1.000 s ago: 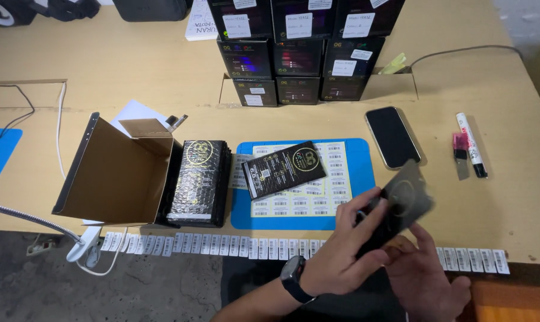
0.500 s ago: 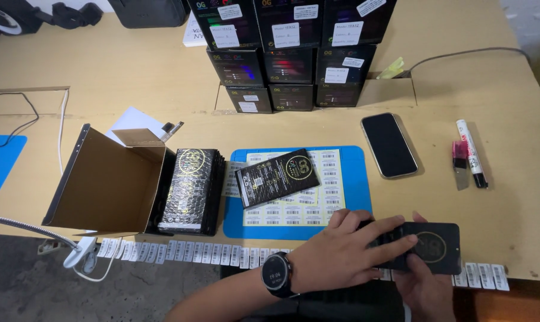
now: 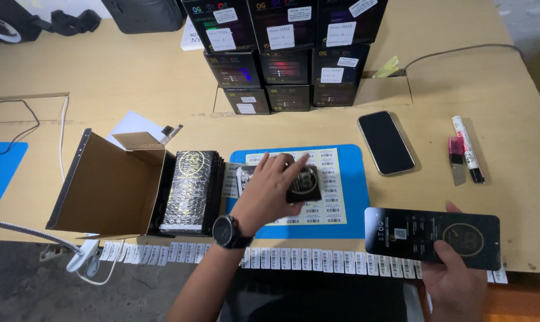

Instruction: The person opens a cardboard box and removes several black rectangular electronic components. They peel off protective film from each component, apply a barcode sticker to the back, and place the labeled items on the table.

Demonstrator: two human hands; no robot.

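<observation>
Head view: open brown cardboard box (image 3: 106, 188) lies on its side on the tabletop (image 3: 132, 83), a row of flat black gold-printed packs (image 3: 192, 191) standing at its mouth. Right hand (image 3: 458, 280) fingers pinch a flat black rectangular pack (image 3: 432, 237) at the near edge. Left hand (image 3: 270, 191) rests on another black pack (image 3: 302, 182) on the blue mat (image 3: 353, 197) — label sheet (image 3: 329, 179) beneath. Black phone (image 3: 386, 143) and marker (image 3: 468, 149) lie right.

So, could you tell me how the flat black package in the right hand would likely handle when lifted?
The flat black package probably stays stiff: it juts flat beyond the right hand without drooping. It seems light, since a grip at one edge holds it. Its glossy face may be slippery.
</observation>
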